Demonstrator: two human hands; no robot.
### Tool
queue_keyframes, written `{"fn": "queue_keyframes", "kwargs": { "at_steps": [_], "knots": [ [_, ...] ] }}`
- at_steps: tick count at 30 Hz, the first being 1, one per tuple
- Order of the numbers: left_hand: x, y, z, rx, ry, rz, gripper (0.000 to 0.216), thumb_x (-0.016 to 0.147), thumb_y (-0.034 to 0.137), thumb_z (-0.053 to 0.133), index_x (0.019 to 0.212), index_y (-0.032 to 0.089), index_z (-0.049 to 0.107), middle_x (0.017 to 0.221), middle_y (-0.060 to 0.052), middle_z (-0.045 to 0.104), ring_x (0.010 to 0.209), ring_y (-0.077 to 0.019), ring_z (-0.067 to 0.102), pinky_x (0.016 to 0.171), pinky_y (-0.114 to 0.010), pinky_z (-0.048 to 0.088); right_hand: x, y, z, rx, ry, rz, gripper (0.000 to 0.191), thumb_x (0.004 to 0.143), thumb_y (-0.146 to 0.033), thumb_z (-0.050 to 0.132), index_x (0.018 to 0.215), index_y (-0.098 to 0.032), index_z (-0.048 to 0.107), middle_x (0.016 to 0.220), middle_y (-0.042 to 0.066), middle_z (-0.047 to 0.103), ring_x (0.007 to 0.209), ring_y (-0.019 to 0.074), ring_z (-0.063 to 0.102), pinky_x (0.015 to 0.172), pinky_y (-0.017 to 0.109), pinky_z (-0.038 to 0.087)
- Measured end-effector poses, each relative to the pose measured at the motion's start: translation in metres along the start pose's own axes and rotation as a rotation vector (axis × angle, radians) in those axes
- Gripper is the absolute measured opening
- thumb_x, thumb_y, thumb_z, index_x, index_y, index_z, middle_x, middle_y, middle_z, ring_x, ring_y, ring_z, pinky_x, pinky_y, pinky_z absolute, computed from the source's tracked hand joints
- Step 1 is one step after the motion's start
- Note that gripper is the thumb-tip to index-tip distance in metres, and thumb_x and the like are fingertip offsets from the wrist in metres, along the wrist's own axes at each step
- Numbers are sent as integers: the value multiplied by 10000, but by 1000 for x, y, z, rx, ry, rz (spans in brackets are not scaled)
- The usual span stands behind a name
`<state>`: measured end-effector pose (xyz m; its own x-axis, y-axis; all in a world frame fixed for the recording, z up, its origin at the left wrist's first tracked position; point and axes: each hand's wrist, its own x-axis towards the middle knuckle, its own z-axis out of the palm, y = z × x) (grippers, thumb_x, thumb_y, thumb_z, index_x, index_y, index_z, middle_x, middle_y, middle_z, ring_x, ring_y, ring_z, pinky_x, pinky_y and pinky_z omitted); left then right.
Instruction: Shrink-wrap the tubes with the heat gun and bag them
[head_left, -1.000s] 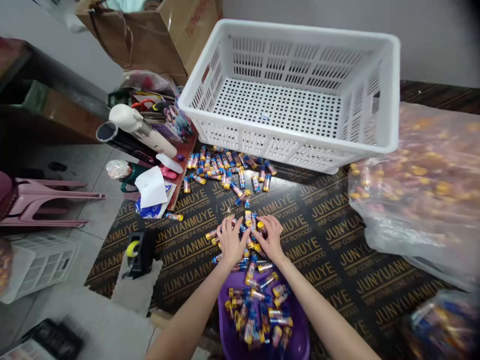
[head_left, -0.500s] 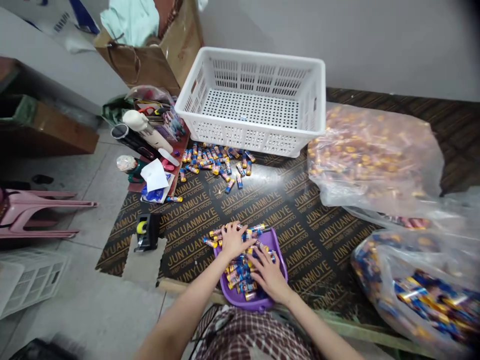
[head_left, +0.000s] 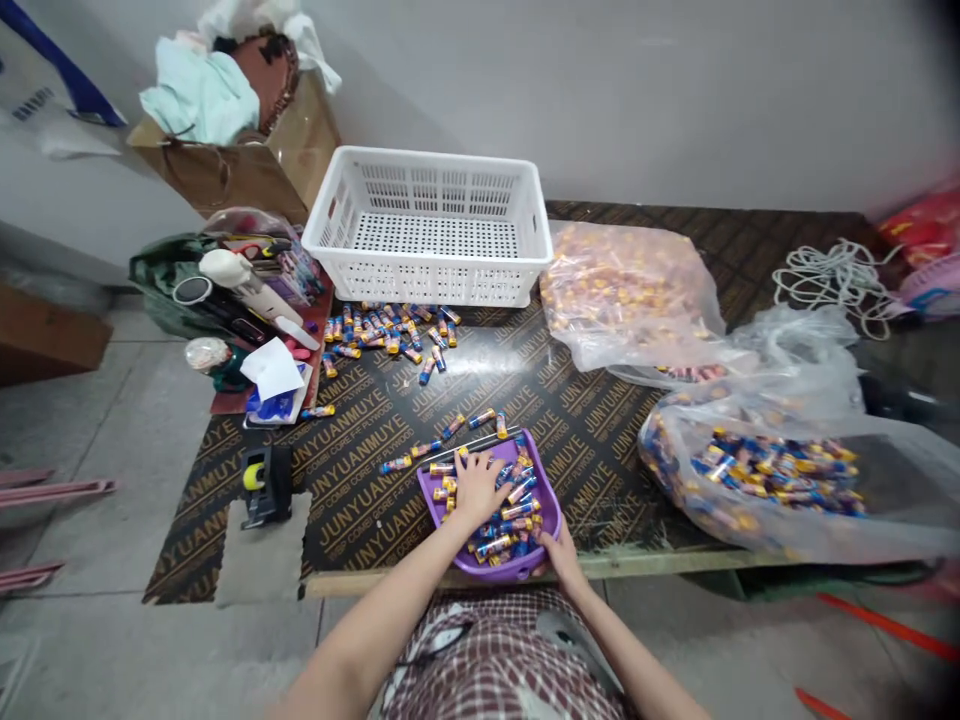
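Note:
A purple dustpan full of small blue-and-yellow wrapped tubes sits at the front edge of the table. Inside it, my left hand lies on the tubes with fingers spread. My right hand grips the dustpan's right rim near the front corner; some of its fingers are hidden beneath. Several loose tubes lie on the table just beyond the dustpan's far lip. A larger pile of tubes is spread before the white plastic crate.
On the right stand a clear bag of blue-and-yellow tubes and a bag of pinkish-yellow pieces. White rope lies behind. At left are a tape dispenser, cups, papers and a brown paper bag.
My right hand has moved from over the tubes to the dustpan's right rim. My left hand stays on the tubes. More loose tubes show beyond the far lip, and the view has turned right.

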<state>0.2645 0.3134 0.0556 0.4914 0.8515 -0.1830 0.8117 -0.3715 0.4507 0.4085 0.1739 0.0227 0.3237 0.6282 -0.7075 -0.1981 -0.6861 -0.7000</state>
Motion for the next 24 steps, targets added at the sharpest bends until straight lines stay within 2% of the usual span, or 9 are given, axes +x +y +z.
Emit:
{"fn": "queue_keyframes", "kwargs": {
  "at_steps": [4,8,10,13,16,19,22,24],
  "knots": [
    [-7,51,-16,48,29,124,383,786,354,570,1160,279,545,1246,-66,512,1148,-284,414,1071,-617,91,-17,-3,-26,102,43,-11,796,624,-334,587,1350,-200,288,746,18,656,413,168,553,350,291,465],
    [-8,122,-37,15,47,212,530,783,359,558,1295,286,442,1349,-106,442,1204,-331,389,1051,-652,95,-44,-27,-80,159,112,-52,783,624,-294,549,1353,-167,293,670,11,654,406,179,557,337,273,442],
    [-4,163,-51,-25,25,285,538,794,354,537,1316,289,423,1374,-115,422,1219,-339,389,1045,-658,104,-62,-51,-119,150,137,-91,770,652,-296,531,1369,-176,279,690,26,670,413,189,574,330,269,434],
    [2,224,-72,-128,-1,430,478,827,366,488,1298,294,446,1387,-102,416,1249,-314,380,1064,-629,127,-93,-89,-193,96,201,-146,775,693,-311,524,1402,-222,224,747,38,689,400,190,586,304,257,417],
    [8,275,-84,-261,75,556,410,855,391,442,1251,299,490,1376,-67,433,1267,-263,374,1098,-563,147,-118,-119,-275,4,333,-123,780,701,-324,533,1405,-218,214,668,19,674,367,188,575,282,245,407],
    [30,306,-70,-338,231,532,353,858,381,441,1175,274,551,1345,-63,458,1261,-242,379,1109,-516,162,-131,-142,-355,-89,455,-98,768,701,-331,534,1393,-194,229,555,0,636,341,198,565,274,245,405],
    [77,318,-32,-315,326,303,446,827,387,495,1242,225,498,1391,-114,391,1283,-268,346,1080,-501,227,-133,-163,-420,-156,541,-80,722,703,-310,502,1369,-159,266,467,-8,587,305,192,533,269,239,392],
    [114,321,-3,-230,294,182,632,764,407,582,1332,196,400,1442,-159,306,1308,-315,302,1052,-524,252,-129,-175,-451,-177,572,-39,703,705,-297,472,1360,-130,275,422,-11,555,286,185,511,274,238,392]
  ]
}}
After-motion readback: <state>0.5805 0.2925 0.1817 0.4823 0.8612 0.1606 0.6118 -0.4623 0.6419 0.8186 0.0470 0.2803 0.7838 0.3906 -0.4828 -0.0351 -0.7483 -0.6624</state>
